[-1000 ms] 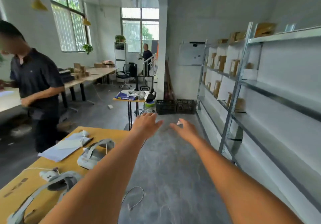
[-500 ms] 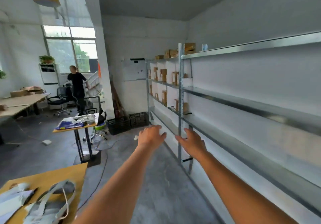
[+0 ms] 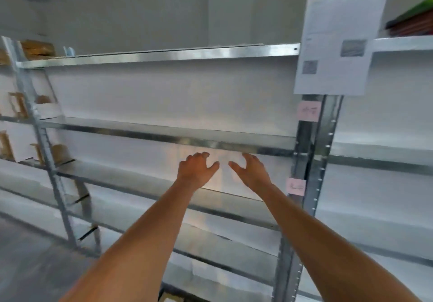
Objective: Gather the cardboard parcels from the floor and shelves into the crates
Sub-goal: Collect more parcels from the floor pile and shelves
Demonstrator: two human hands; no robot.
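A: Galvanised steel shelving (image 3: 164,54), approx. four tiers in view, white backing behind. Upright post (image 3: 311,151) at right w/ bolt holes.

B: Hands?

A: Left hand (image 3: 195,170) – raised in front of the mid shelf (image 3: 168,135), fingers loosely curled, thumb out to the right, holding nothing. Right hand (image 3: 251,170) – just beside it, same height, fingers spread and bent a little, thumb toward the left one; also holding nothing. Neither touches the shelf edge, as far as can be told; motion blur.

B: Parcels?

A: Cardboard parcels (image 3: 37,47) – far left, in the next bay. One lot on the top tier, brown, blurred. More below: item (image 3: 17,104) standing on the 2nd tier, item (image 3: 59,153) on the 3rd. Count n/a – too blurred. All well apart from both hands.

B: Crates?

A: Can't tell; none clearly visible.

B: Other items?

A: White printed sheet (image 3: 337,44) stuck to the post top, two grey patches on it, text illegible. Pink note (image 3: 308,111) under it, on the post. 2nd pink note (image 3: 296,186) lower, near the right forearm. Dark red/green stack (image 3: 412,22) on the top tier, far right, cut off by the edge. Grey floor (image 3: 30,262) bottom left.
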